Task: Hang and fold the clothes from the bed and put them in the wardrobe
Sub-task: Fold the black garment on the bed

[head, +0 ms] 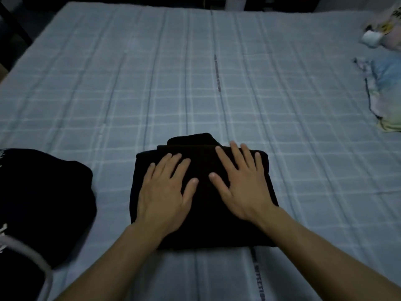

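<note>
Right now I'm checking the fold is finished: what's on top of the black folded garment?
Both hands lie flat on the black folded garment: the left hand and right hand, fingers straight. The fabric beneath the palms is covered.

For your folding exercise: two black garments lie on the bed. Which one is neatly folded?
The black garment in the middle, under the left hand and right hand, forms a tidy rectangle. The other black garment, at the left edge, lies rumpled.
</note>
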